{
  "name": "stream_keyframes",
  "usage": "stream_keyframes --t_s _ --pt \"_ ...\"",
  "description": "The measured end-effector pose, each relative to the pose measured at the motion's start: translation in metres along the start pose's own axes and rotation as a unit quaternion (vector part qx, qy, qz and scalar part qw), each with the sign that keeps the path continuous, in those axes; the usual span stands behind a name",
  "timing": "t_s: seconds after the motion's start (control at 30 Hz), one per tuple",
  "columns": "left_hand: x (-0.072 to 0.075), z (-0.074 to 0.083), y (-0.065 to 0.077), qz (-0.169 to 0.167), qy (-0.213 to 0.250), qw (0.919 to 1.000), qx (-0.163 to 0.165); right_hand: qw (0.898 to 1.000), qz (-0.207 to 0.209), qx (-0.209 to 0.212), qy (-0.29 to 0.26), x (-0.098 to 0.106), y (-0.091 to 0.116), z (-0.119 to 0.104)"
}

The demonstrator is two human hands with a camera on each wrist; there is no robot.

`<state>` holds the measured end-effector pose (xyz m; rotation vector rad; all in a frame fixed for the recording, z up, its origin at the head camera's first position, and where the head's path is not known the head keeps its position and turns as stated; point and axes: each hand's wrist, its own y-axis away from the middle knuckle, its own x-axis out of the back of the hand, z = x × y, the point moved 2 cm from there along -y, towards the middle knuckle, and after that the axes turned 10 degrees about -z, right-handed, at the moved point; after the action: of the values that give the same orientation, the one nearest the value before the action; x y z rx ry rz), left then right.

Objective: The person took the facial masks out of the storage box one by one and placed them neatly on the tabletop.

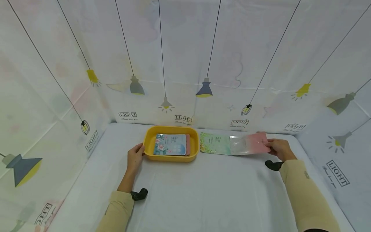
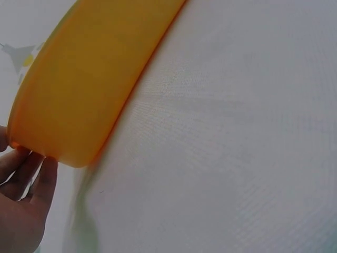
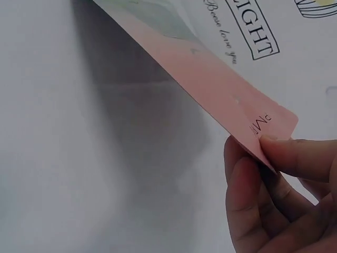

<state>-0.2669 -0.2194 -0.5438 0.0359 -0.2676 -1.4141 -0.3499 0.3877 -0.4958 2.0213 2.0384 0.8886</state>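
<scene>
A yellow tray [image 1: 171,159] sits toward the back of the table, its long side facing me. My left hand [image 1: 136,158] grips its left end; in the left wrist view the thumb is at the rim and the fingers [image 2: 45,179] lie against the outer wall. Inside lies a blue flowered packet [image 1: 171,144] over a pink one [image 1: 188,145]. My right hand [image 1: 279,149] pinches the right edge of a pink and silvery sachet [image 1: 252,143] between thumb and fingers. That sachet slants up from the table, and its left end overlaps a green flowered packet [image 1: 215,144].
White cloth covers the table [image 1: 203,193]. Behind it and along both sides hangs a pale curtain [image 1: 185,58] printed with lamps and lettering. Black wrist straps [image 1: 139,194] stick out from both wrists, below the tan sleeves [image 1: 117,209].
</scene>
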Motion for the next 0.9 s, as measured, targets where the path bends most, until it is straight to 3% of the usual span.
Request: stream_keyframes --t_s 0.37,0.5,0.9 --pt "0.001 0.001 0.003 -0.008 0.0 0.9999 -0.006 0.999 0.038 -0.022 0.03 -0.003 -0.006 0.018" --pt "0.0 0.001 0.003 -0.008 0.001 0.9999 -0.008 0.996 0.05 -0.024 0.065 -0.006 -0.008 0.023" --pt "0.001 0.0 0.002 -0.009 0.0 0.9999 -0.004 0.983 0.02 -0.03 0.181 -0.013 -0.009 0.028"
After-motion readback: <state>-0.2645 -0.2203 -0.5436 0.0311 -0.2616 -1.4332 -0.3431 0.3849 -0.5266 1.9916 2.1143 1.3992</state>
